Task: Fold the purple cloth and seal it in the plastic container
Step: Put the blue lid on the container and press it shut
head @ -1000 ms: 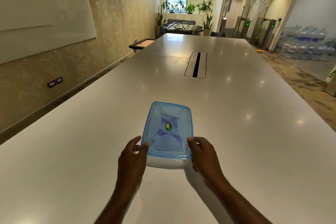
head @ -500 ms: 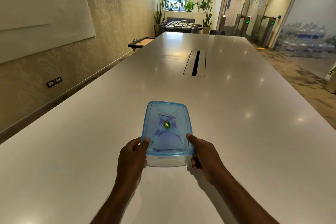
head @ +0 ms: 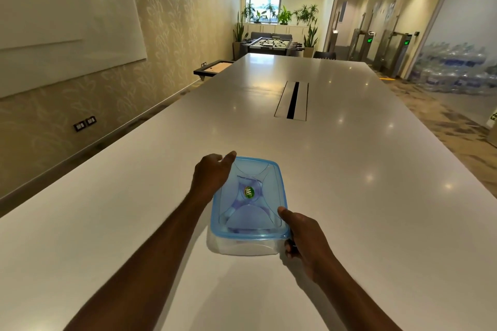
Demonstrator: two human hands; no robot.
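A clear plastic container [head: 242,246] with a translucent blue lid [head: 265,172] stands on the white table [head: 363,196] in front of me. The lid carries a small green sticker. Through it, the purple cloth [head: 236,203] shows faintly inside. My left hand [head: 211,173] rests against the lid's far left corner, thumb on the rim. My right hand [head: 304,236] grips the near right corner, thumb on the lid and fingers under the rim.
A long cable slot [head: 292,101] is set into the table further out. The wall with a whiteboard [head: 61,16] runs along the left. Stacked water bottles [head: 457,67] stand behind glass at the right, a foosball table [head: 269,44] at the far end.
My left hand has moved from the near left corner of the lid up to its far left corner. The right hand stays on the near right corner.
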